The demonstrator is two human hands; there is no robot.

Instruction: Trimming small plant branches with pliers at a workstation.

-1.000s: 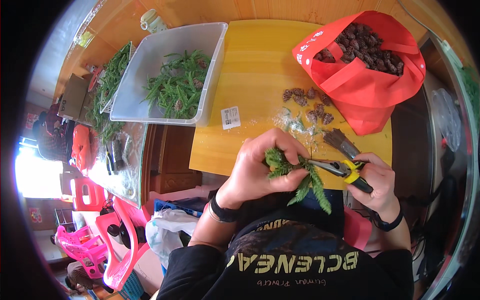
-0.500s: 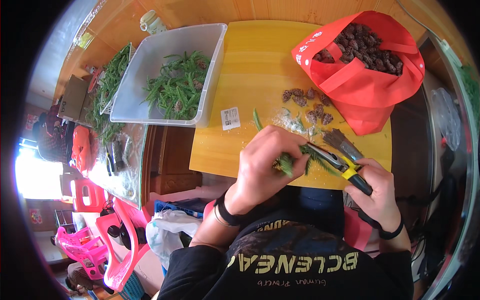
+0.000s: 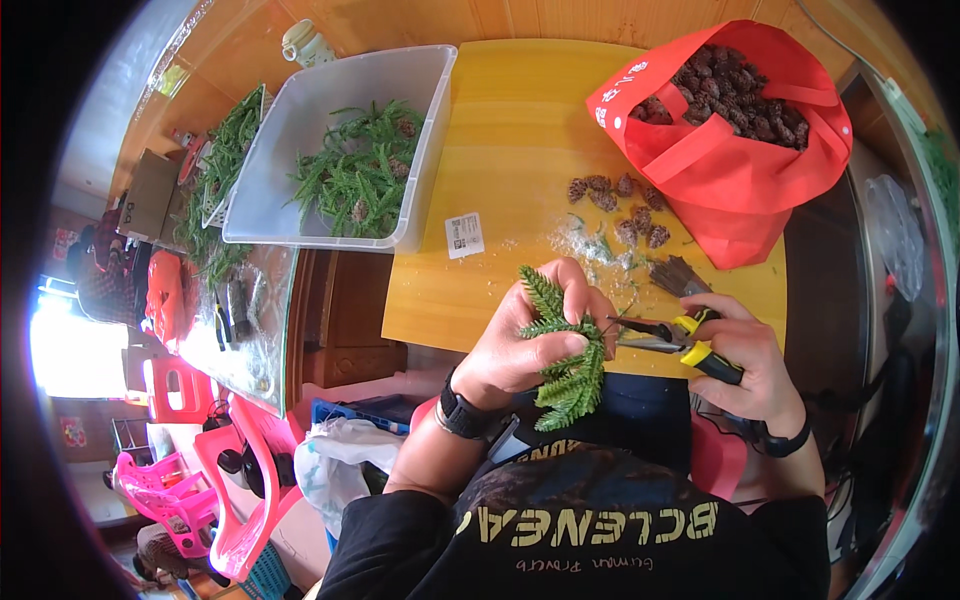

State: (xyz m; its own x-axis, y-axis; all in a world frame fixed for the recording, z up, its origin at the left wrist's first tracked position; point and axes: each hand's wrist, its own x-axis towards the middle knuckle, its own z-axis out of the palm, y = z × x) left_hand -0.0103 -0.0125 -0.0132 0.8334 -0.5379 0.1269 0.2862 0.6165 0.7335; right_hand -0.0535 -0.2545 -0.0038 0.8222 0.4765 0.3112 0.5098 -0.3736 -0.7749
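Pinched in my left hand (image 3: 535, 335) is a green artificial pine sprig (image 3: 572, 392), its needled tips sticking out above and below the fingers. My right hand (image 3: 748, 362) grips long-nose pliers (image 3: 690, 345) with yellow and black handles. Their jaws are parted and point left at the sprig, close to my left fingertips. Several brown pine cones (image 3: 628, 232) lie on the yellow table (image 3: 480, 300) beyond my hands. Beside them are a bundle of thin brown stems (image 3: 680, 277) and a patch of white flakes with green bits (image 3: 597, 245).
A red bag (image 3: 720, 190) full of pine cones stands at the far right. Left of the table's middle is a clear plastic bin (image 3: 420, 200) holding sprigs with cones. A white label (image 3: 464, 236) lies near it. Another pair of pliers (image 3: 222, 325) rests on the left side table.
The plier jaws have opened and drawn back slightly from the sprig. My left hand has turned, bringing the sprig's needled branches upright and into fuller view.
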